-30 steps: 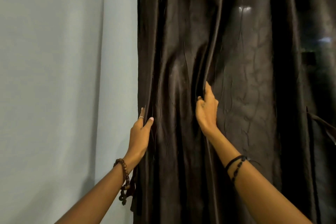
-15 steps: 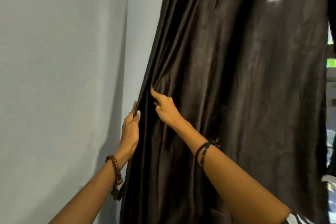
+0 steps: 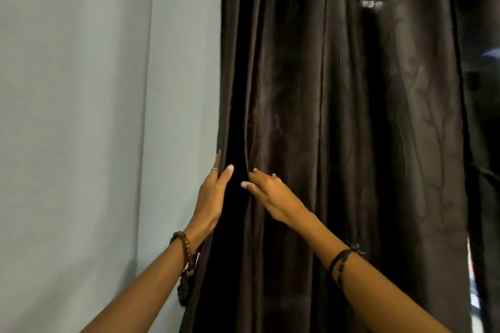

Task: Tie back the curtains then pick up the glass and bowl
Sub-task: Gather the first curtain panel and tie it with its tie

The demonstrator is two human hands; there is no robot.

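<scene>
A dark brown satin curtain [image 3: 338,143] hangs in folds over the right two thirds of the view. My left hand [image 3: 213,194] holds its left edge beside the wall, thumb in front of the cloth and fingers behind it. My right hand [image 3: 270,194] lies just to the right, thumb and fingers pinching a fold of the bunched fabric. The two hands are a few centimetres apart. No glass or bowl is in view.
A pale grey wall [image 3: 81,130] fills the left side, with a corner line near the curtain edge. A narrow bright gap [image 3: 472,292] shows past the curtain's right edge at lower right.
My right hand has drawn the curtain's folds leftwards until it lies close to my left hand. The left hand has stayed on the curtain's edge.
</scene>
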